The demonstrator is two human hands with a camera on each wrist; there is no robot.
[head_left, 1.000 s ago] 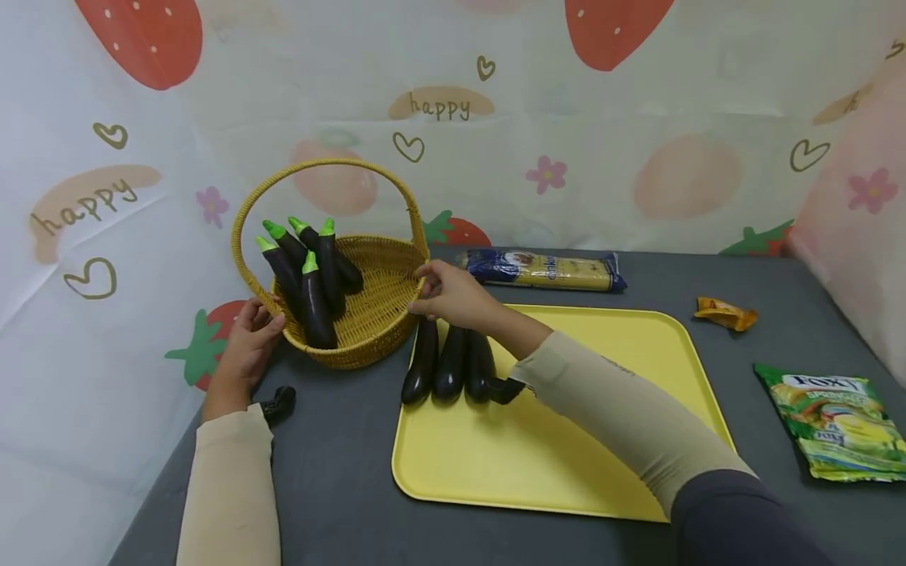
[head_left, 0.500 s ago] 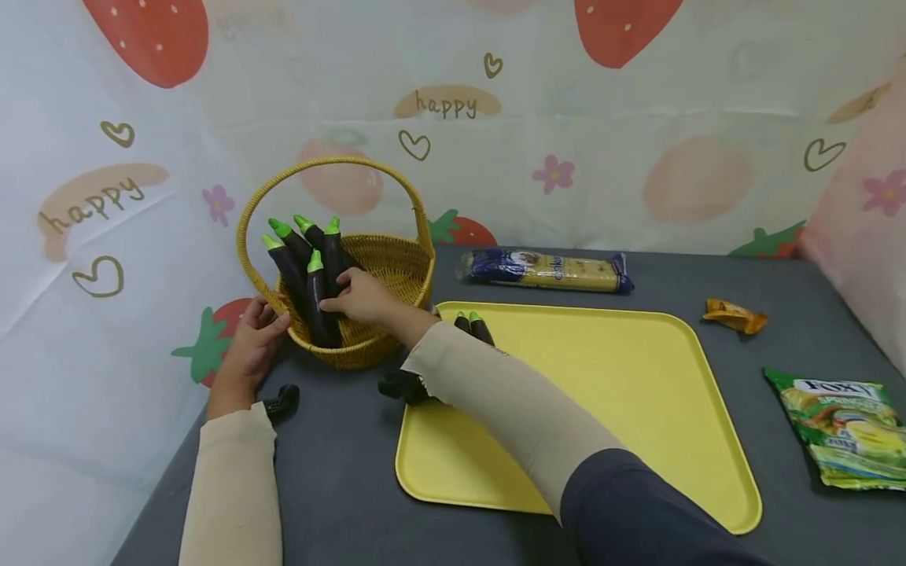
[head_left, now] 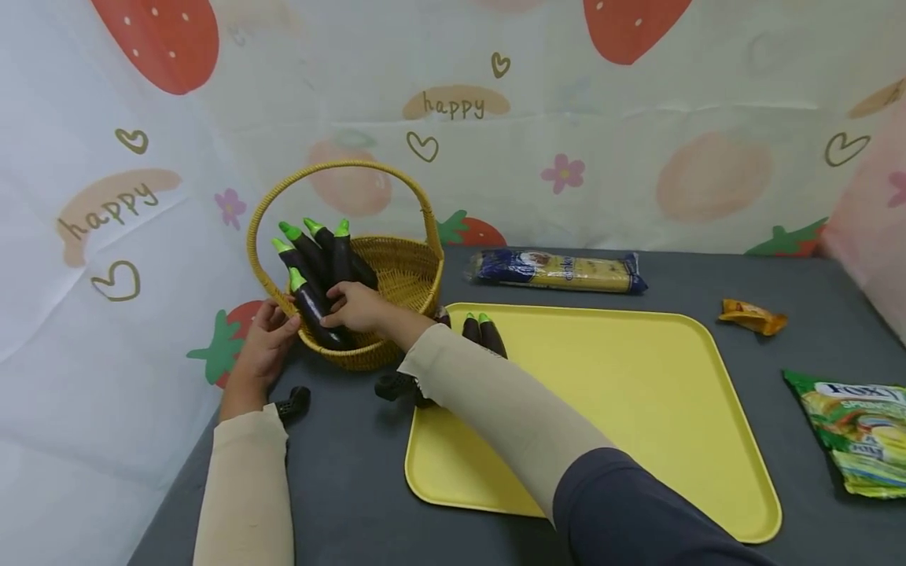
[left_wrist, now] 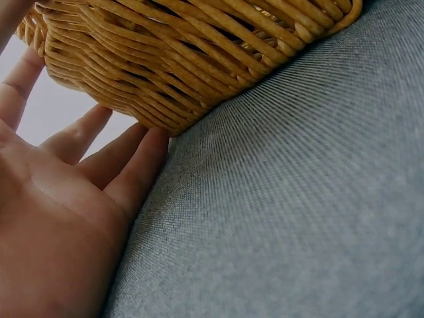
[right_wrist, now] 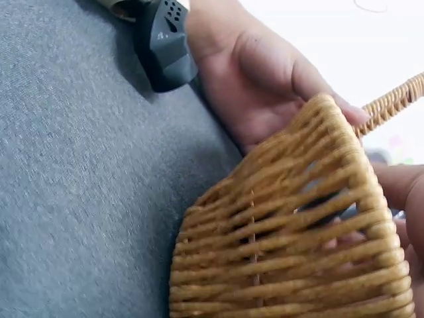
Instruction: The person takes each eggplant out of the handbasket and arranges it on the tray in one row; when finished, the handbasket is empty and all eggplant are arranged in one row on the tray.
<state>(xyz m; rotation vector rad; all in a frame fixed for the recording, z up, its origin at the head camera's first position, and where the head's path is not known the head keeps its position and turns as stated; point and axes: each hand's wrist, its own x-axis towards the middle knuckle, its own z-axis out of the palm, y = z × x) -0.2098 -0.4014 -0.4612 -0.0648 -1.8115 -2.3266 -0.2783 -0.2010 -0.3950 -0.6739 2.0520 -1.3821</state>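
A yellow wicker basket with a tall hoop handle stands at the left of the table. Several dark eggplants with bright green stems lean together in its left half. My right hand reaches over the front rim and pinches the front eggplant, which tilts to the left. My left hand holds the basket's left side near the handle base. In the left wrist view its spread fingers touch the woven wall. More eggplants lie on the yellow tray, partly hidden by my right sleeve.
Behind the tray lies a blue and yellow pasta packet. To the right are a small orange-wrapped item and a green Foxy's bag. A printed cloth hangs behind the grey table.
My right hand has moved left from the basket's right rim to the eggplants inside. The front eggplant has tipped from nearly upright to leaning left. My left hand stays at the basket.
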